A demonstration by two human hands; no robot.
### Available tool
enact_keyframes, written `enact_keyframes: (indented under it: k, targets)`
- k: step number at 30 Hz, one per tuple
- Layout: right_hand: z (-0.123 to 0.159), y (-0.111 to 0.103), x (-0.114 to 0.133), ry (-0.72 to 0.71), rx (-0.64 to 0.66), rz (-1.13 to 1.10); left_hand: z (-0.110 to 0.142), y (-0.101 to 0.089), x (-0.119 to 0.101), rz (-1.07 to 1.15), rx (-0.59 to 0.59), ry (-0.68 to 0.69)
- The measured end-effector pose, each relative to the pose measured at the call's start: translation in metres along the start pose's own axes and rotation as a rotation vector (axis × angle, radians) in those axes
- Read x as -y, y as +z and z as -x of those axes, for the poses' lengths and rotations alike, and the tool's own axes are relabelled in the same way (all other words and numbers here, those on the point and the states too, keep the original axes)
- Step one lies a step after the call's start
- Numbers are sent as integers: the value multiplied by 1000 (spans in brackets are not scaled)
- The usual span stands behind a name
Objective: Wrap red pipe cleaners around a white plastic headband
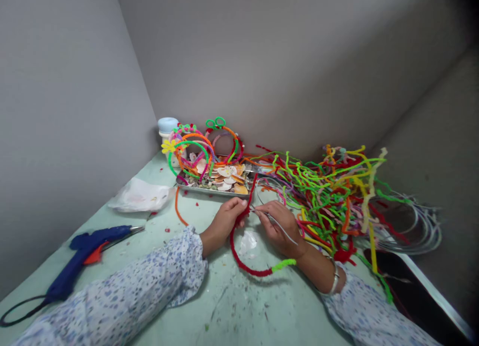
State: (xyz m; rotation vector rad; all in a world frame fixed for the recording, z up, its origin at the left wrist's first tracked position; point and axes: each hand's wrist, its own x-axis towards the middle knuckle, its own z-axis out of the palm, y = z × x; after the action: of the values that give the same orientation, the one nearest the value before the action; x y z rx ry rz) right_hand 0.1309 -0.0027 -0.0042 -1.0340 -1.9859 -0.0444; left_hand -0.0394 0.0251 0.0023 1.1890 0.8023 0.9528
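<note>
My left hand is closed in a pinch on a red pipe cleaner, just in front of the shell tray. Below the fingers this fuzzy strand bends down and right in a curve, ending in a bright green tip. A straight red piece rises above the pinch. Close beside it, my right hand is closed on a thin grey wire, whose one end reaches the left fingertips while the other passes over the right hand's back. How wire and pipe cleaner join is hidden by the fingers.
A metal tray of shells supports several fuzzy headbands. Right of it lies a tangled pipe cleaner pile, with wire hoops and a dark flat panel. Leftward are a blue glue gun, plastic bag and blue-lidded bottle.
</note>
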Motion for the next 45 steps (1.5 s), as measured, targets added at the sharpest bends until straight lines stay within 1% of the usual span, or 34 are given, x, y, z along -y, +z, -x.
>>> enact_keyframes:
  k: [2, 5, 12, 15, 22, 29, 41, 45]
  targets:
    - [0, 0, 0, 20, -13, 10, 1, 1, 0, -6, -31, 32]
    - [0, 1, -1, 41, -21, 35, 2, 2, 0, -58, -43, 102]
    - [-2, 0, 0, 54, -27, 32, 5, 2, 3, -308, -76, 243]
    - [-2, 0, 1, 52, -32, 37, 6, 2, 3, -369, -85, 290]
    - [-2, -1, 1, 45, -34, 33, 7, 2, 4, -446, -123, 349]
    - [-1, 0, 1, 43, -33, 10, 5, 1, 5, -506, -152, 378]
    - [0, 1, 0, 46, -30, 20, 7, 3, 3, -527, -199, 413]
    - [0, 1, -1, 48, -17, 32, 7, 1, 4, -559, -197, 434]
